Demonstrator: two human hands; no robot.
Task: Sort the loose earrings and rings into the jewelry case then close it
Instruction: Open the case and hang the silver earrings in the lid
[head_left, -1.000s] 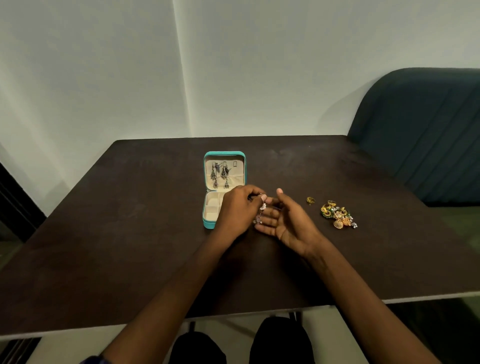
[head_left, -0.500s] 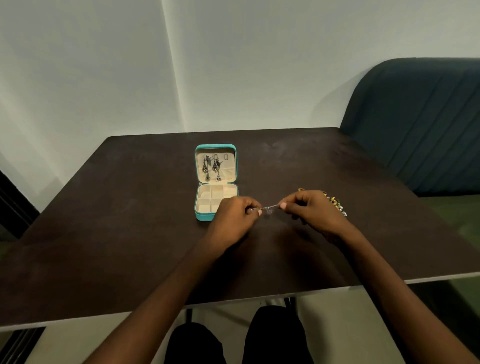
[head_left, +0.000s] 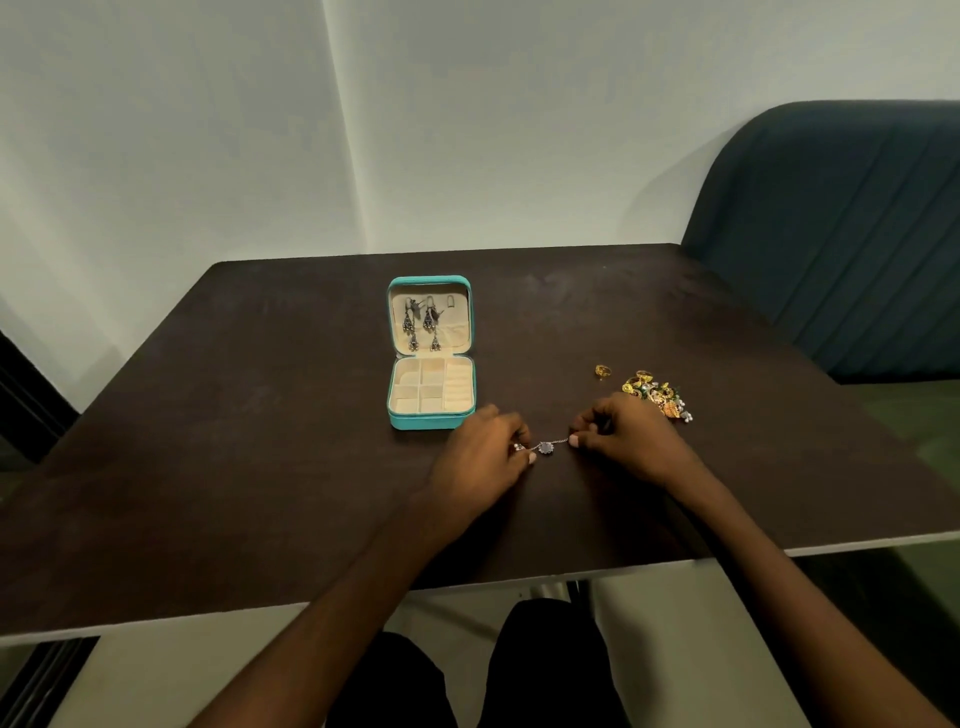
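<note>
Left hand (head_left: 480, 457): curling its fingers and pinching one end of a silver chain earring (head_left: 545, 447) between thumb and fingertip.
Right hand (head_left: 623, 441): curling too, pinching the other end of the same piece.
Silver chain earring: stretching in a short line between the two sets of fingertips, a small dark round charm hanging nearer the left fingers; whether it is touching the table (head_left: 208, 467) I cannot tell.
Jewelry case (head_left: 431, 421): lying open just beyond the left knuckles, teal outside, cream compartments in the base showing nothing inside.
Case lid (head_left: 430, 283): standing up behind the base, dark dangling earrings (head_left: 422, 325) hanging on its inner panel.
Loose jewelry pile (head_left: 655, 395): sitting just past the right knuckles, gold and green pieces heaped together.
Gold ring (head_left: 602, 371): lying alone, a little beyond the right fingers, beside the pile.
</note>
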